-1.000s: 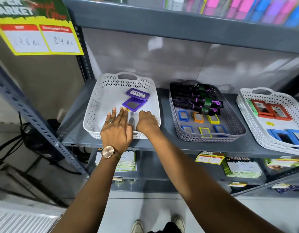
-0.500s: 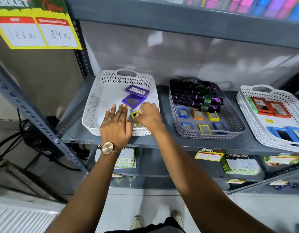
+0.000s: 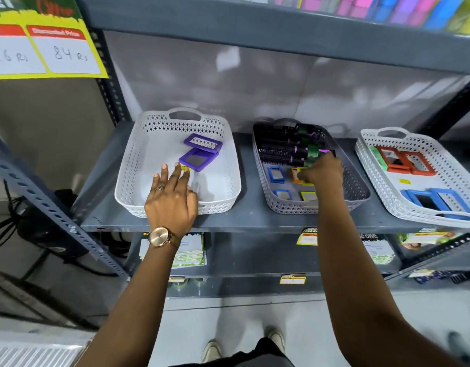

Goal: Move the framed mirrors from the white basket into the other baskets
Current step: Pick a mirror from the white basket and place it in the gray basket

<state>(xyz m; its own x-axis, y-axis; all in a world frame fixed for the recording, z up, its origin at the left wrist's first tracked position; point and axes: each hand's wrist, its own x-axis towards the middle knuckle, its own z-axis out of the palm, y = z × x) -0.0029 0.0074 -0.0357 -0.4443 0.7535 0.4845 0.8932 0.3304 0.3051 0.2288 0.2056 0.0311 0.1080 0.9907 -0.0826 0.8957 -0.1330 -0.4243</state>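
Note:
The white basket on the left holds two purple-framed mirrors, one overlapping the other. My left hand lies flat over its front part, fingers spread, holding nothing, its fingertips just short of the purple mirrors. My right hand is down inside the grey basket, its fingers closed on a small yellow-framed mirror whose edge shows under them. Small blue-framed mirrors and another yellow-framed one lie on that basket's floor.
Black and purple hairbrushes fill the back of the grey basket. A second white basket at the right holds red-framed mirrors and large blue-framed mirrors. An upper shelf hangs overhead. A yellow price sign is at the top left.
My right hand lifted a small yellow-framed mirror out of the white basket and carried it right into the grey basket. My left hand stayed over the white basket.

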